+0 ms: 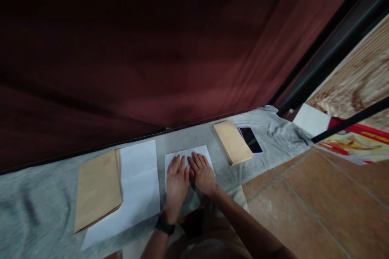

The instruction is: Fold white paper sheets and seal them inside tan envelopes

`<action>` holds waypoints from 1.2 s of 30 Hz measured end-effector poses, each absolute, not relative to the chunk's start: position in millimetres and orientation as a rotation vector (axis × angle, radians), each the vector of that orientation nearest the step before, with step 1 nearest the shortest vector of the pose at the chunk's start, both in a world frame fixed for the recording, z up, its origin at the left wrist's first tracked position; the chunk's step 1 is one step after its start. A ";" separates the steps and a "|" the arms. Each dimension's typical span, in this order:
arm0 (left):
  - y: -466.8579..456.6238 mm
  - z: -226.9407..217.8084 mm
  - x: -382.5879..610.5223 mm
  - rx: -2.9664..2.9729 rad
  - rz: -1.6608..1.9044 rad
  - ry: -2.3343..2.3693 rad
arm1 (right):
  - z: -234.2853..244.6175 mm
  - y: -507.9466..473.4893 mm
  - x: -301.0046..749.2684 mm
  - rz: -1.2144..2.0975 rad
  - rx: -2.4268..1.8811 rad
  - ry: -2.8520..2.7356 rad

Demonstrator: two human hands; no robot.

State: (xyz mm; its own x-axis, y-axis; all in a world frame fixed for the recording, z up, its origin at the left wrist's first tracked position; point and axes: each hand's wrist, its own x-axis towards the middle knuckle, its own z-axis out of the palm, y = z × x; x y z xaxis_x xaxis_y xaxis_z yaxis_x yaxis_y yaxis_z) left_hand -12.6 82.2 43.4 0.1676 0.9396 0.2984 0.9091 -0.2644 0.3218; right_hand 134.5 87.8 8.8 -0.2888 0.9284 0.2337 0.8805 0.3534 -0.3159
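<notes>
A white sheet of paper [190,152], which looks folded, lies on the grey cloth in front of me. Both hands rest palm down on it, close beside each other. My left hand [176,178] lies flat on the left part, fingers stretched out; a dark band circles that wrist. My right hand [203,173] presses flat on the right part with its fingers slightly spread. The thumbs nearly meet. Beneath the hands, the middle and near edge of the paper are hidden.
Left of the hands, brown envelopes [97,188] overlap larger white paper [139,178]. To the right lie more brown envelopes [232,141] and a phone [251,140]. A dark red curtain [182,68] hangs behind the grey cloth [275,133]. A colourful box [355,141] stands on the tiled floor [304,198].
</notes>
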 end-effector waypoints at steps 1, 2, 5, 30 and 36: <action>87.7 38.7 -5.2 2.372 0.680 1.784 | 8.6 87.8 134.8 0.176 -1.582 -2.259; 92.9 33.6 0.8 2.372 0.660 1.758 | 8.4 87.9 135.0 0.175 -1.580 -2.267; 103.1 19.7 8.3 2.351 0.579 1.796 | 8.8 88.3 135.0 0.170 -1.585 -2.273; 101.5 0.4 -15.8 2.368 0.683 2.083 | -0.4 110.9 171.8 -0.068 -1.836 -1.988; 100.3 2.7 -16.0 2.397 0.605 2.079 | 4.7 114.4 125.8 0.095 -1.539 -2.186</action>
State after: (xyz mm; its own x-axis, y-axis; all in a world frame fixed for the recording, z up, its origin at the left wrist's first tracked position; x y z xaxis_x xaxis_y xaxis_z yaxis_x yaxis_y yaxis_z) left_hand -16.0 100.3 2.7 0.1031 0.9368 0.3343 0.9699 -0.1692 0.1750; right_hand 125.8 114.4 4.7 -0.2668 0.9060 0.3285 0.8741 0.3710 -0.3135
